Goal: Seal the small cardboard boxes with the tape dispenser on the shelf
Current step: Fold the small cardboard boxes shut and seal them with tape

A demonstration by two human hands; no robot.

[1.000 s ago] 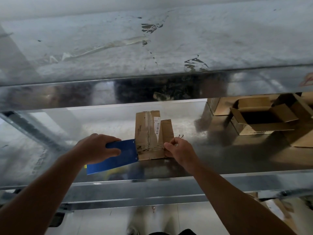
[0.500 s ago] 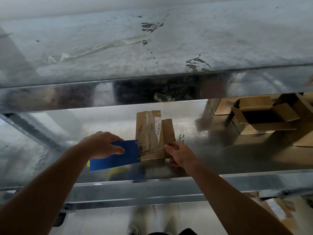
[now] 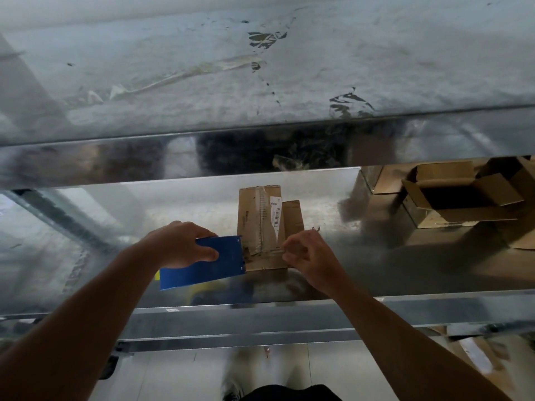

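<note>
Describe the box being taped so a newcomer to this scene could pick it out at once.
On the lower metal shelf, look mid-front, between the person's left hand and right hand. The small cardboard box there has the blue tape dispenser against its left edge. Unlike the open boxes at far right, it has its flaps down and bears a white barcode label.

Glossy, scuffed galvanised-metal shelf [image 3: 376, 273]; matt, creased brown cardboard box [image 3: 260, 224]; smooth blue tape dispenser [image 3: 208, 267].
</note>
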